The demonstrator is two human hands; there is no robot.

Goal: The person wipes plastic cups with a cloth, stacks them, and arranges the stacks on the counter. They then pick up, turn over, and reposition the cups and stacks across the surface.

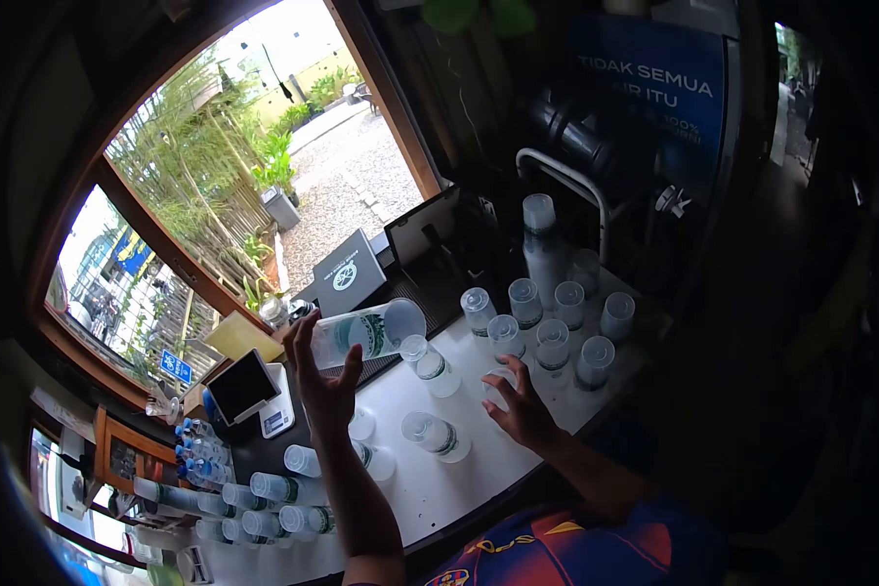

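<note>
My left hand (327, 376) is raised above the white table (420, 508), fingers and thumb around a tilted stack of clear plastic cups (371, 330) with green print. My right hand (525, 410) is lower, its curled fingers and thumb around an upside-down plastic cup (496, 391) on the table; the hand partly hides this cup. Between my hands are a printed cup (432, 366) and another cup (432, 435), both standing upside down. Several more inverted cups (554, 344) are grouped just beyond my right hand.
A tall cup stack (542, 244) stands at the back right. Several cups (273, 488) and water bottles (200, 454) fill the left side, near a tablet on a stand (242, 388). A dark laptop or box lid with a white logo (347, 272) is by the window.
</note>
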